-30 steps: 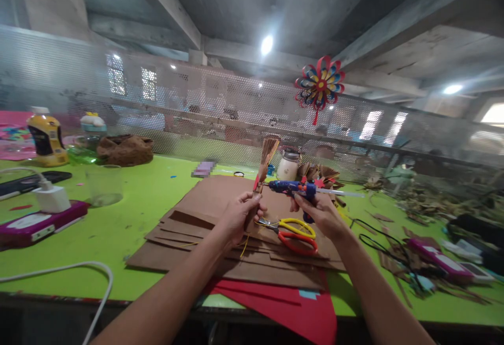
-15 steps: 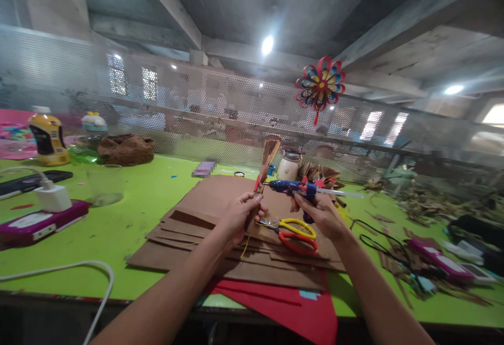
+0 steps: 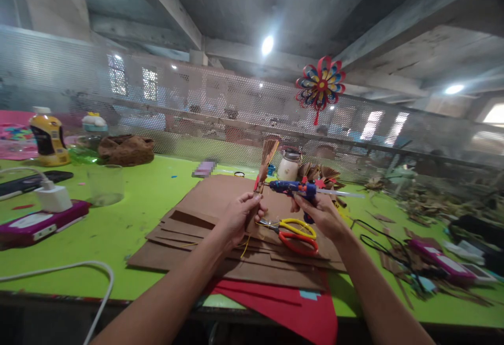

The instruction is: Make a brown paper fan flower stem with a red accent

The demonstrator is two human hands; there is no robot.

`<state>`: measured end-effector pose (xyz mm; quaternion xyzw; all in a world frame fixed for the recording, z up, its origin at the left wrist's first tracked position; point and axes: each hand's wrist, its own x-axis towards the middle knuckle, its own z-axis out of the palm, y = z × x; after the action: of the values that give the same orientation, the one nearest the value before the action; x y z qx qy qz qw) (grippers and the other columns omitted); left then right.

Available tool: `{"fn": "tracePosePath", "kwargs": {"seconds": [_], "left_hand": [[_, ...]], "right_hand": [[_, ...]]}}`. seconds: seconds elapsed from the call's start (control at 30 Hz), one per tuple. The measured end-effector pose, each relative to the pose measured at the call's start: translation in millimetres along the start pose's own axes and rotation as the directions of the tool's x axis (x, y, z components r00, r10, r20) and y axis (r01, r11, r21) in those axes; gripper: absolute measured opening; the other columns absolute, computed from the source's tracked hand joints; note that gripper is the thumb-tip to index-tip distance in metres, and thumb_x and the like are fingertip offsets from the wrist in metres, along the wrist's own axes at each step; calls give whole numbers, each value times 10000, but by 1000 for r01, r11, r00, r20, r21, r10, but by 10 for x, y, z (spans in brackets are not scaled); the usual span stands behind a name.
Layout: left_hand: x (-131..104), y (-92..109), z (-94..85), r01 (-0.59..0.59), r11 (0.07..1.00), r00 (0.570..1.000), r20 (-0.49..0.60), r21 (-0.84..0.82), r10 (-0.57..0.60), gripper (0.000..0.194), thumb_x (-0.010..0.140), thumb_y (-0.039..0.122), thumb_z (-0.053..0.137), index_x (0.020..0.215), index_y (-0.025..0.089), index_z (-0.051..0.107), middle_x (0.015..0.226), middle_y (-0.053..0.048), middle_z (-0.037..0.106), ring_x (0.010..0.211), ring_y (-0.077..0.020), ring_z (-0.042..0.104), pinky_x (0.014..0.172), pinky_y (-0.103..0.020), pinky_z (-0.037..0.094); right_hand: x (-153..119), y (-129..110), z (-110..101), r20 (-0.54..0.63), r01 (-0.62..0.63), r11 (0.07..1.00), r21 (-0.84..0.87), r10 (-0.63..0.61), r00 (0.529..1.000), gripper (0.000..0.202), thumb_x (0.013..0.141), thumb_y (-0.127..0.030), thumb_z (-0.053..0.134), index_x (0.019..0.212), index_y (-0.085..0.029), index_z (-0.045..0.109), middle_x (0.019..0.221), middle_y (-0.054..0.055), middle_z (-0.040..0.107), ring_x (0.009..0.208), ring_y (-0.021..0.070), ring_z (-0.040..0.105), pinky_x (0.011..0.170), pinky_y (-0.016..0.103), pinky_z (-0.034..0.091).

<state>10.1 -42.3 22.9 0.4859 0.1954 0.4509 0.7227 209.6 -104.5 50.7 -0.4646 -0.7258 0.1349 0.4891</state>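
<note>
Pinched in my left hand (image 3: 244, 211) is a folded brown paper fan (image 3: 268, 155), held upright with its pleats spread at the top and a bit of red near the fingers. My right hand (image 3: 321, 211) grips a blue hot glue gun (image 3: 291, 187), a clear glue stick (image 3: 346, 194) jutting from its back. The gun's nozzle points left, right at the fan just above my left fingertips; whether they touch I cannot tell. Below both hands lie scissors (image 3: 298, 236) with one yellow and one red handle, on a stack of brown paper (image 3: 212, 190).
Red paper (image 3: 311, 313) sticks out under the stack at the front edge. A lidded jar (image 3: 289, 165) and more brown fans (image 3: 325, 173) stand behind. Scraps and a black cable (image 3: 378, 245) lie right; a clear cup (image 3: 105, 185), purple power bank (image 3: 43, 223) and yellow bottle (image 3: 48, 137) stand left.
</note>
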Motion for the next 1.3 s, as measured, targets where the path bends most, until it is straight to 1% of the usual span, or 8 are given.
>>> {"fn": "tracePosePath", "kwargs": {"seconds": [0.1, 0.27, 0.43, 0.7, 0.97, 1.1, 1.2, 1.3], "left_hand": [[-9, 21, 14, 4, 1000, 1000, -15, 3, -4, 193, 740, 276, 614, 824, 119, 539, 652, -22, 591, 523, -51, 523, 466, -137, 376], [-11, 19, 9, 3, 1000, 1000, -6, 6, -2, 181, 749, 264, 603, 830, 116, 539, 654, -26, 591, 525, -49, 521, 472, -133, 378], [-11, 9, 2, 12, 1000, 1000, -2, -5, -12, 173, 756, 270, 595, 827, 120, 543, 664, -27, 592, 531, -52, 524, 472, -134, 379], [-27, 37, 14, 69, 997, 997, 38, -33, -68, 165, 769, 237, 575, 873, 112, 548, 676, -41, 597, 540, -64, 545, 480, -138, 395], [-55, 64, 25, 95, 992, 993, 71, -82, -89, 90, 795, 183, 531, 844, 110, 518, 660, -42, 592, 513, -53, 534, 462, -122, 389], [-50, 68, 20, 116, 988, 991, 81, -106, -107, 100, 796, 187, 531, 859, 110, 518, 676, -54, 602, 522, -57, 544, 462, -118, 395], [-52, 76, 22, 124, 985, 990, 86, -123, -114, 112, 793, 189, 535, 871, 110, 521, 678, -58, 604, 524, -59, 548, 458, -116, 395], [-63, 94, 38, 127, 982, 990, 81, -136, -117, 91, 796, 171, 525, 860, 107, 524, 664, -55, 599, 514, -56, 542, 452, -115, 392]], "right_hand": [[1, -16, -12, 10, -5, 1000, -4, 5, 1000, 325, 832, -412, 472, 660, -154, 571, 683, 62, 607, 670, 171, 546, 665, 302, 426], [-11, -52, -43, 22, 14, 1000, 28, -15, 1000, 317, 848, -401, 450, 692, -157, 580, 689, 53, 585, 687, 167, 533, 663, 294, 409], [-19, -72, -23, 23, -12, 999, 53, 11, 1000, 316, 840, -415, 459, 715, -156, 593, 704, 53, 596, 687, 165, 537, 641, 281, 401], [-13, -5, 2, -6, -37, 996, 86, 38, 999, 319, 830, -417, 476, 728, -150, 616, 708, 46, 611, 691, 160, 546, 671, 278, 404], [-8, 53, 44, -7, -59, 976, 208, 62, 998, 301, 823, -407, 491, 727, -150, 615, 698, 48, 608, 687, 163, 553, 697, 293, 428], [-8, 78, 68, 8, -60, 965, 254, 60, 998, 295, 828, -400, 488, 718, -150, 600, 686, 45, 594, 687, 162, 558, 702, 295, 440], [-11, 68, 74, 11, -54, 966, 253, 53, 999, 290, 829, -400, 487, 723, -153, 595, 679, 38, 586, 684, 160, 557, 697, 293, 442], [-17, 44, 64, 11, -31, 980, 199, 30, 1000, 305, 833, -407, 475, 716, -154, 599, 686, 39, 586, 690, 159, 550, 692, 291, 433]]}}
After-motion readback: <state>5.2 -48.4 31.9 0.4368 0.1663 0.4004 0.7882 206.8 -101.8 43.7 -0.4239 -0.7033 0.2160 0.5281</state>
